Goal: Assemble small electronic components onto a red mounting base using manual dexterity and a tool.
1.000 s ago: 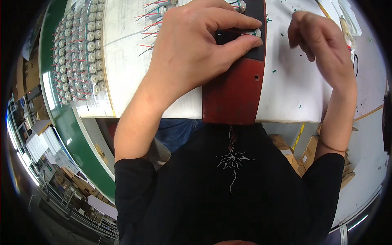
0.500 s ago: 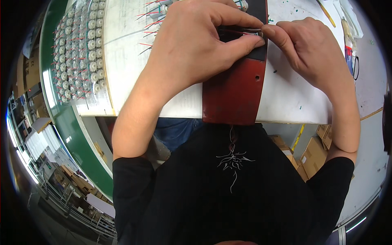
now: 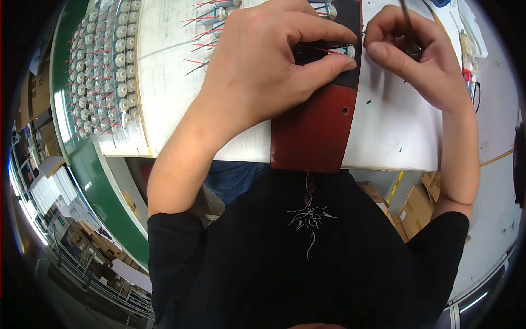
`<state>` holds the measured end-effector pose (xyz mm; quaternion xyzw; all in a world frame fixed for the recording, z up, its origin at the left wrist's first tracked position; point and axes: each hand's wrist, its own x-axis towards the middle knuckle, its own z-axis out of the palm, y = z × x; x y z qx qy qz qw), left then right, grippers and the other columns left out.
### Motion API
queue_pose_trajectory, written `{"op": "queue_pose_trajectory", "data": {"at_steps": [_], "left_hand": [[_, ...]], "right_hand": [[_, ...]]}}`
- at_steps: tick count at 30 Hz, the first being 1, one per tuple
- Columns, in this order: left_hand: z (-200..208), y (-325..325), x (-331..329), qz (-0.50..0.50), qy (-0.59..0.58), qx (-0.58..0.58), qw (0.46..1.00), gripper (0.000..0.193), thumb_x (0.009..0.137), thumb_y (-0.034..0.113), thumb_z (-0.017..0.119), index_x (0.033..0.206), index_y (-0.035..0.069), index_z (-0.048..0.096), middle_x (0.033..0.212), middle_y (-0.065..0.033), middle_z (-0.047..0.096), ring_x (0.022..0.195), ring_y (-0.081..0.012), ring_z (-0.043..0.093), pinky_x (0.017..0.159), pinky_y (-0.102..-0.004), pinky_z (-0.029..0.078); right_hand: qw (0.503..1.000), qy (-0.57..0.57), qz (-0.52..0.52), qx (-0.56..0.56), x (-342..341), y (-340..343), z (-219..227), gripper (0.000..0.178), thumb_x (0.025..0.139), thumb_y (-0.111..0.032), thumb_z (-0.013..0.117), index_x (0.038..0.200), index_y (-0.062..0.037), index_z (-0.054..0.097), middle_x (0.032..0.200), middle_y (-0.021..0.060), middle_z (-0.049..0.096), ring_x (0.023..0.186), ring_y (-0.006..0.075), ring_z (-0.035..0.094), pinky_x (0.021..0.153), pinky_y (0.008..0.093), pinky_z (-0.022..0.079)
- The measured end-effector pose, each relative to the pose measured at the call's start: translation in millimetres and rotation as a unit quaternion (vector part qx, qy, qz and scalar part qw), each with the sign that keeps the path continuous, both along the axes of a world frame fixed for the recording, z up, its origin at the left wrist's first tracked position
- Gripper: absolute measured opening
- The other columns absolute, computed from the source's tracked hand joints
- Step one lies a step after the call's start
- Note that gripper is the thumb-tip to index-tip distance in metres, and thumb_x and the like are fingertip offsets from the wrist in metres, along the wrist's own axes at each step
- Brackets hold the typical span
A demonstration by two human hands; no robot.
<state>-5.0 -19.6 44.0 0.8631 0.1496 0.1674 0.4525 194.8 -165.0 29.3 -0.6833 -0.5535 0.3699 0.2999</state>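
My left hand (image 3: 257, 66) pinches a small motor between thumb and forefinger, over the black pad (image 3: 345, 78) on a dark red board (image 3: 309, 140). Only the motor's white end with green bits (image 3: 347, 50) and a red wire (image 3: 322, 50) show; its body is mostly hidden by the fingers. Just to the right, apart from the motor, my right hand (image 3: 430, 60) has its fingers curled round a thin dark rod-like tool (image 3: 406, 16). The tool's tip is hidden in the hand.
Small motors with red and black wires (image 3: 215, 16) lie beyond my left wrist. Many similar ones stand in rows (image 3: 104, 71) at the far left. Blue and red pens (image 3: 467, 77) lie at the right. Green scraps (image 3: 369, 101) dot the white table (image 3: 394, 137).
My right hand has drawn away from the motor's end to the right, and a dark rod-like tool now shows in it. The motor's white and green end is uncovered. My left hand keeps its pinch.
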Motion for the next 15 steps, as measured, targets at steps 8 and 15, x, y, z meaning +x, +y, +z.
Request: {"op": "queue_pose_trajectory", "data": {"at_steps": [8,15], "left_hand": [[-2,0,-1,0.006,-0.009,0.019,1.0,0.027,0.081,0.011,0.086,0.105,0.002,0.078,0.081,-0.0115,0.071,0.066,-0.0217,0.068,0.057,-0.0305,0.052],[-13,4,3,0.001,-0.011,-0.014,1.0,0.028,0.081,0.011,0.085,0.105,0.001,0.078,0.081,-0.0121,0.071,0.067,-0.0228,0.068,0.057,-0.0309,0.052]], "right_hand": [[0.986,0.145,-0.082,0.012,-17,13,18,0.018,0.088,-0.009,0.084,0.097,0.002,0.074,0.086,0.0046,0.072,0.076,0.0089,0.066,0.066,0.0218,0.05],[0.987,0.137,-0.036,0.073,-11,14,5,0.017,0.088,-0.008,0.084,0.097,0.0022,0.075,0.089,0.007,0.074,0.079,0.0114,0.067,0.07,0.0239,0.052]]}}
